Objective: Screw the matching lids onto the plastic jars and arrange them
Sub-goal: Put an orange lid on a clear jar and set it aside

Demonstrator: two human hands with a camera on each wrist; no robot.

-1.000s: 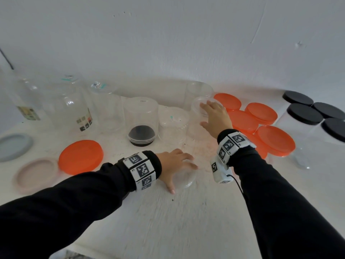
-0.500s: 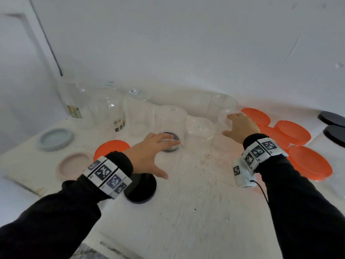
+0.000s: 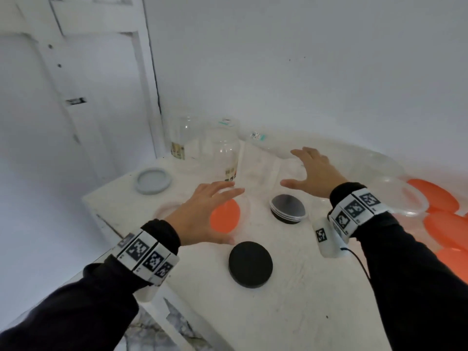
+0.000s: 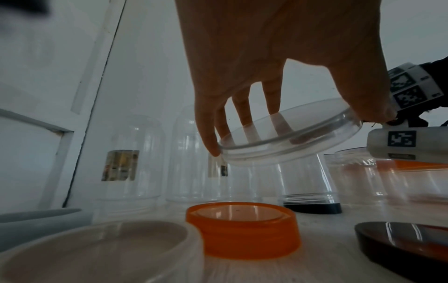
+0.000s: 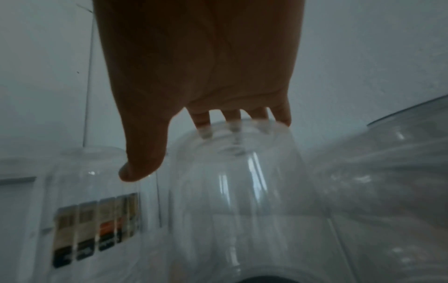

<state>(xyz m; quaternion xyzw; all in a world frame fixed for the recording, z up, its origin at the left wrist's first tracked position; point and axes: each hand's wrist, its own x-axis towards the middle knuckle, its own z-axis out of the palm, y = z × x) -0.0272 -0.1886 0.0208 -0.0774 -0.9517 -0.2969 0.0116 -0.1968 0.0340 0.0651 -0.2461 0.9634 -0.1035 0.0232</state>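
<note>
My left hand hovers over an orange lid and pinches a clear lid by its rim between thumb and fingertips, tilted, above the table. My right hand is spread over a clear jar that stands upside down on its black cap. Its fingertips touch the jar's upturned bottom, and the thumb is off to the side. A loose black lid lies on the white table in front of both hands.
Tall clear jars with labels stand at the back left, near the wall. A grey lid and a beige lid lie at the left. Several orange lids sit at the right. The table's edge runs close on the left.
My left hand lifted the clear lid off the table and carried it left over the orange lid. My right hand left the small back jar and moved left onto the black-capped jar.
</note>
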